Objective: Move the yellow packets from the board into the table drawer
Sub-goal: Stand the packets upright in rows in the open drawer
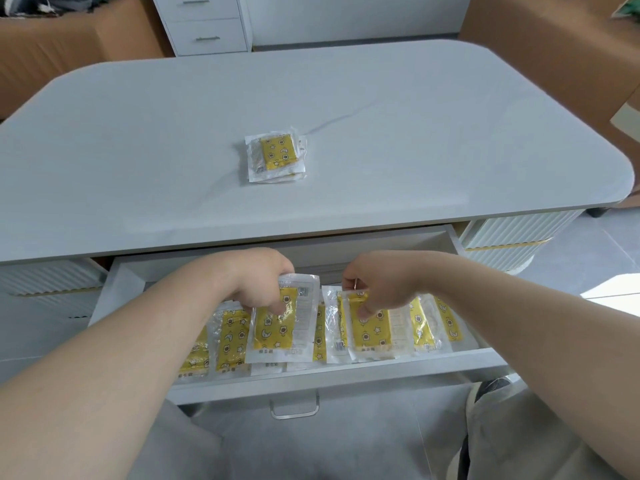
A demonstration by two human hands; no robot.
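Note:
The table drawer (346,374) is pulled open below the grey tabletop (415,133). Several yellow packets in clear wrappers lie in a row inside it. My left hand (258,284) reaches into the drawer and pinches the top of one yellow packet (277,332) near the middle. My right hand (379,287) grips the top of another yellow packet (370,332) just to the right. A small stack of yellow packets (276,156) rests on the tabletop, beyond the drawer.
The drawer's metal handle (294,410) hangs at its front, above my lap. White ribbed table bases (512,237) flank the drawer. A white drawer cabinet (204,26) and brown cardboard boxes (554,46) stand behind the table.

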